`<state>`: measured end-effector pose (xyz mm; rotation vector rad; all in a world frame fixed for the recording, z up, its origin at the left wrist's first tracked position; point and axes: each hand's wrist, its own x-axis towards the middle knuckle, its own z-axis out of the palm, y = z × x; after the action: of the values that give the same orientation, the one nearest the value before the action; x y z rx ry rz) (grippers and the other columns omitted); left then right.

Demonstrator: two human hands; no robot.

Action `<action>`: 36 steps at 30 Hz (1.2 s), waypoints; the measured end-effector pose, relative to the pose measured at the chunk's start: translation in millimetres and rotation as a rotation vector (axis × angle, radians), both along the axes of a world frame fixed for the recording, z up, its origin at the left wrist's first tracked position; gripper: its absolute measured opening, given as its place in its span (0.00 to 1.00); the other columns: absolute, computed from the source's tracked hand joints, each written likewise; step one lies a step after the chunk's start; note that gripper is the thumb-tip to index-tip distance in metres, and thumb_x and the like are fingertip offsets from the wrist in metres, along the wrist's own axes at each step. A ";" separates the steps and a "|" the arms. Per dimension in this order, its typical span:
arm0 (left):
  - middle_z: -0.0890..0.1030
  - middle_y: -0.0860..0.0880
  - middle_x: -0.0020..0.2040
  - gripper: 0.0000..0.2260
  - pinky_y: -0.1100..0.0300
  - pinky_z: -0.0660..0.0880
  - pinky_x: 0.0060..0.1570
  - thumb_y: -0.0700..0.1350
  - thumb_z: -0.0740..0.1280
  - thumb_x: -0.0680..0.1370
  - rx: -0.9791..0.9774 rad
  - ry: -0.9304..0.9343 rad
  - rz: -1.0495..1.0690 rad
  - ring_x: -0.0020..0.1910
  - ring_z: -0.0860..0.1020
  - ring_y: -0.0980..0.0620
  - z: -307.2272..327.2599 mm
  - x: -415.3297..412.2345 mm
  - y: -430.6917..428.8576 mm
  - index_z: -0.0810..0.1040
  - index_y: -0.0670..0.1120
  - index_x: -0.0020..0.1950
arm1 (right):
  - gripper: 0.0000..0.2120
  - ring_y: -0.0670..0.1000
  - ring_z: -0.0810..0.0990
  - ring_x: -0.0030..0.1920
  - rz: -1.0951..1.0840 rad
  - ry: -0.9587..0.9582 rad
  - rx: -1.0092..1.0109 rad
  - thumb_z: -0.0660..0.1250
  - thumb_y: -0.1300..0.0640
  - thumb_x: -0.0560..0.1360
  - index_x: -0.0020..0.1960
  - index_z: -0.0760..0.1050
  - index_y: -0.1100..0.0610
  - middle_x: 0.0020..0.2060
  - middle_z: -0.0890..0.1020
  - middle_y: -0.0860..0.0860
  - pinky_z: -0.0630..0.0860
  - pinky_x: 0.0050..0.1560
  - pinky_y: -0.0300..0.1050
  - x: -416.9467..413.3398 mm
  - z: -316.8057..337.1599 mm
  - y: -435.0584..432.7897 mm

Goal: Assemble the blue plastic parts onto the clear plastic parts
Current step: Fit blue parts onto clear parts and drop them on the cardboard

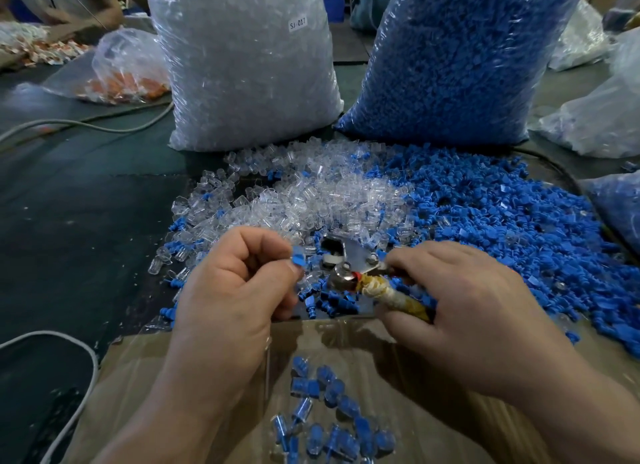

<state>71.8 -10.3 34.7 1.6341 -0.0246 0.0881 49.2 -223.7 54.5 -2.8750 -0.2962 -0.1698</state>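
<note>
The left hand was curled palm-down, its thumb and forefinger pinching a small blue part. The part's exposed flat end pointed right, toward the metal fixture that sat between the two hands. The rest of the part was hidden in the fingers, so its long axis could not be told for sure.

The right hand lay knuckles-up, fingers above and thumb below, gripping a tape-wrapped handle. The handle's long axis ran diagonally from the fixture down and rightward under that hand.

Just beyond the fingertips of both hands lay a heap of loose clear parts. A wider spread of loose blue parts lay beyond and to the right of the right hand, and the two heaps mingled round the fixture.

Farther off stood a bag of clear pieces ahead of the left hand and a bag of blue pieces ahead of the right.

Beneath the wrists was a cardboard box holding assembled pieces, its far edge just under the hands.

To the left of the left hand was bare dark worktop, crossed by a white cable nearer the forearm.
</note>
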 end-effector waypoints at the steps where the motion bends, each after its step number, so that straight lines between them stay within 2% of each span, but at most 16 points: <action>1: 0.81 0.50 0.32 0.11 0.64 0.76 0.29 0.37 0.70 0.75 0.026 0.040 0.002 0.29 0.78 0.56 0.0 2.1 1.7 0.81 0.54 0.42 | 0.22 0.43 0.75 0.45 -0.033 -0.007 -0.050 0.54 0.31 0.70 0.57 0.73 0.40 0.44 0.78 0.37 0.74 0.47 0.43 3.5 -1.7 -3.0; 4: 0.80 0.51 0.28 0.13 0.69 0.74 0.27 0.36 0.70 0.75 0.166 0.186 -0.124 0.25 0.76 0.58 -0.3 3.0 -1.4 0.81 0.55 0.39 | 0.33 0.48 0.73 0.55 -0.101 0.032 -0.162 0.52 0.28 0.68 0.66 0.70 0.43 0.55 0.77 0.41 0.69 0.57 0.48 15.1 -6.8 -8.4; 8: 0.81 0.48 0.29 0.10 0.71 0.71 0.24 0.34 0.70 0.76 0.234 0.235 -0.179 0.23 0.76 0.59 -2.1 -0.4 -8.8 0.80 0.48 0.39 | 0.34 0.50 0.68 0.59 -0.084 0.122 -0.222 0.56 0.27 0.67 0.68 0.66 0.42 0.58 0.75 0.42 0.63 0.61 0.50 23.5 -11.2 -6.5; 10: 0.82 0.48 0.30 0.09 0.71 0.71 0.24 0.36 0.70 0.77 0.289 0.207 -0.156 0.24 0.77 0.60 -4.0 0.4 -8.6 0.80 0.49 0.42 | 0.33 0.50 0.66 0.61 -0.080 0.098 -0.206 0.55 0.27 0.68 0.68 0.66 0.42 0.60 0.74 0.43 0.60 0.61 0.50 23.6 -11.1 -5.9; 12: 0.83 0.50 0.31 0.08 0.71 0.72 0.25 0.40 0.71 0.77 0.353 0.165 -0.143 0.25 0.77 0.60 -8.3 -0.1 -9.5 0.80 0.53 0.42 | 0.30 0.50 0.68 0.59 -0.066 -0.009 -0.134 0.53 0.29 0.70 0.65 0.71 0.44 0.57 0.76 0.43 0.63 0.60 0.51 19.7 -9.8 -2.2; 14: 0.83 0.53 0.33 0.09 0.69 0.73 0.26 0.44 0.72 0.76 0.406 0.117 -0.140 0.27 0.78 0.60 -10.6 -2.4 -12.1 0.80 0.60 0.45 | 0.24 0.49 0.74 0.51 0.002 -0.138 -0.035 0.54 0.32 0.72 0.56 0.76 0.45 0.50 0.78 0.43 0.70 0.53 0.50 10.5 -7.0 9.2; 17: 0.83 0.56 0.34 0.08 0.63 0.77 0.28 0.49 0.70 0.75 0.467 0.011 -0.142 0.29 0.80 0.58 -12.5 -4.4 -13.9 0.78 0.63 0.47 | 0.14 0.50 0.76 0.42 0.167 -0.189 0.019 0.57 0.40 0.77 0.46 0.76 0.48 0.41 0.78 0.44 0.71 0.45 0.49 1.2 -9.5 25.1; 19: 0.83 0.56 0.34 0.03 0.59 0.78 0.30 0.54 0.68 0.76 0.467 -0.053 -0.155 0.30 0.80 0.55 -10.3 -6.2 -14.8 0.79 0.63 0.48 | 0.09 0.52 0.76 0.41 0.202 -0.214 0.031 0.61 0.47 0.78 0.45 0.76 0.50 0.39 0.78 0.46 0.68 0.44 0.50 0.1 -11.9 26.1; 21: 0.83 0.54 0.34 0.03 0.53 0.78 0.31 0.55 0.67 0.76 0.429 -0.086 -0.177 0.30 0.80 0.52 -7.8 -8.8 -15.0 0.80 0.61 0.47 | 0.04 0.52 0.77 0.40 0.180 -0.222 0.044 0.67 0.51 0.76 0.46 0.76 0.51 0.39 0.79 0.47 0.66 0.43 0.48 0.3 -11.5 23.5; 24: 0.83 0.52 0.35 0.03 0.49 0.77 0.31 0.54 0.68 0.78 0.359 -0.078 -0.201 0.32 0.80 0.48 -2.1 -11.3 -16.7 0.81 0.60 0.47 | 0.02 0.51 0.75 0.38 0.168 -0.220 0.088 0.67 0.55 0.76 0.45 0.76 0.53 0.38 0.78 0.48 0.65 0.41 0.45 -0.6 -12.5 22.2; 26: 0.83 0.51 0.35 0.11 0.51 0.77 0.32 0.63 0.64 0.73 0.337 -0.052 -0.188 0.33 0.80 0.48 0.2 -9.5 -14.8 0.81 0.59 0.47 | 0.03 0.51 0.73 0.38 0.200 -0.232 0.112 0.65 0.57 0.77 0.44 0.75 0.54 0.38 0.77 0.48 0.62 0.40 0.43 -1.0 -12.8 24.1; 28: 0.82 0.50 0.35 0.20 0.58 0.75 0.32 0.69 0.58 0.69 0.396 -0.028 -0.212 0.32 0.79 0.51 1.1 -5.8 -11.0 0.80 0.57 0.45 | 0.04 0.51 0.73 0.40 0.223 -0.232 0.143 0.62 0.56 0.78 0.45 0.75 0.54 0.40 0.77 0.48 0.65 0.41 0.43 -1.2 -12.2 26.1; 30: 0.80 0.52 0.32 0.23 0.62 0.73 0.30 0.70 0.57 0.69 0.416 0.028 -0.272 0.30 0.77 0.54 1.8 -3.1 -8.6 0.79 0.53 0.42 | 0.05 0.51 0.73 0.41 0.224 -0.214 0.168 0.61 0.56 0.78 0.46 0.75 0.54 0.40 0.77 0.48 0.67 0.42 0.45 -1.9 -10.6 28.5; 33: 0.76 0.55 0.29 0.22 0.65 0.71 0.28 0.69 0.59 0.71 0.323 0.095 -0.318 0.28 0.73 0.57 2.9 -3.0 -6.6 0.78 0.51 0.41 | 0.11 0.47 0.70 0.38 0.198 -0.125 0.222 0.54 0.49 0.81 0.44 0.70 0.51 0.38 0.73 0.44 0.69 0.38 0.47 -4.9 -4.5 33.5; 35: 0.75 0.54 0.29 0.22 0.62 0.70 0.27 0.70 0.60 0.75 0.276 0.037 -0.339 0.28 0.72 0.57 2.3 -3.8 -5.8 0.78 0.52 0.41 | 0.14 0.46 0.70 0.37 0.144 -0.012 0.304 0.48 0.41 0.80 0.42 0.66 0.47 0.35 0.71 0.42 0.70 0.36 0.48 -7.8 -3.6 35.5; 36: 0.74 0.54 0.29 0.21 0.62 0.69 0.27 0.69 0.62 0.77 0.263 -0.015 -0.356 0.28 0.71 0.57 3.1 -5.0 -5.9 0.78 0.53 0.41 | 0.15 0.46 0.71 0.37 0.104 0.048 0.385 0.49 0.39 0.78 0.42 0.66 0.47 0.34 0.72 0.43 0.70 0.34 0.47 -9.7 -2.1 36.8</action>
<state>66.8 -16.1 37.8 1.8665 -0.3503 -0.1833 39.4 -187.0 52.4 -2.4735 -0.3591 -0.1231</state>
